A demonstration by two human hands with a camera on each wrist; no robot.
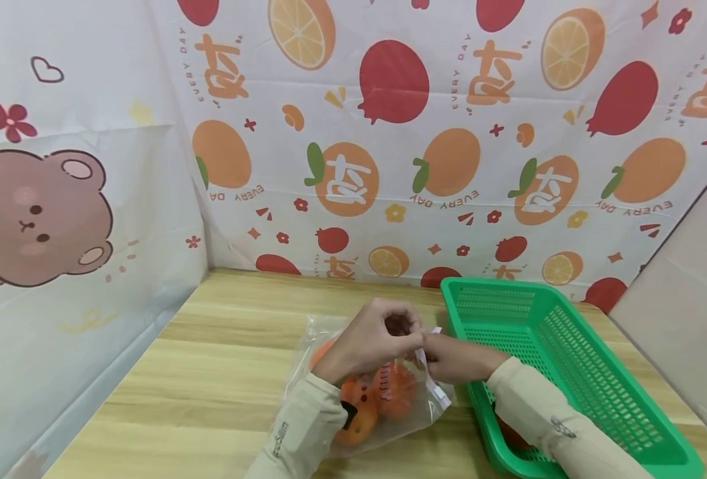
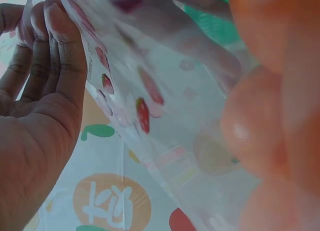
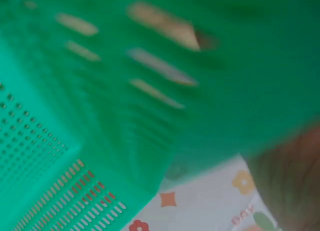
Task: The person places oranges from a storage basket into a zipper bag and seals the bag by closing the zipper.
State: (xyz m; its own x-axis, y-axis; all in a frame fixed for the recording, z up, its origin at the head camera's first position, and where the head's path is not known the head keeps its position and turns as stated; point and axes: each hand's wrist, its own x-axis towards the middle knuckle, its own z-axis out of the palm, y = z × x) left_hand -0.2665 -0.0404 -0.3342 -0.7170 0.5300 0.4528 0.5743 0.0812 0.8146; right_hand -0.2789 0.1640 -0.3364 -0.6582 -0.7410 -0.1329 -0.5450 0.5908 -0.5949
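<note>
A clear printed zip bag (image 1: 410,429) with several orange round fruits (image 1: 362,416) inside lies on the table, left of the green basket. My left hand (image 1: 374,339) reaches over the bag, its thumb and fingertips pinching the bag's top edge. Against that same edge, my right hand (image 1: 457,358) grips the bag beside the pale zip strip (image 1: 428,376). The left wrist view shows the left hand (image 2: 47,91) holding the plastic, with the fruits (image 2: 255,123) close by. The basket wall covers most of the right hand (image 3: 292,176) in the right wrist view.
A green perforated basket (image 1: 604,372) stands on the right, under my right forearm. Something reddish (image 1: 511,432) shows in its near left part, mostly hidden by the sleeve. The wooden table (image 1: 167,399) ends at a fruit-print cloth (image 1: 389,146) behind and a bear-print cloth (image 1: 120,319) at left.
</note>
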